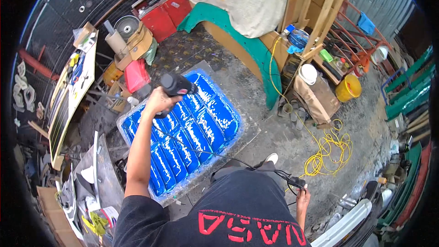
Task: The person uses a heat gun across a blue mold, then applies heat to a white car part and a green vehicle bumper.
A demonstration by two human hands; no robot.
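My left hand (160, 102) is wrapped round the handle of a black, pistol-shaped heat gun (176, 84), held above a large blue ribbed panel (201, 126). The panel lies flat, its raised segments glossy with white reflections and its pale rim rough. From the heat gun a black cord (228, 157) runs across the panel and past my waist to the right. Low on the right, my right hand (302, 196) has its fingers closed on a black bunch of cord (296, 183); any plug in the bunch is hard to make out.
A yellow extension cord (327, 153) lies coiled on the floor to the right. Beyond it stand a yellow bucket (348, 88) and a white hard hat (308, 74). A green curved piece (256, 50) stands ahead. A long board (75, 93) and scraps crowd the left.
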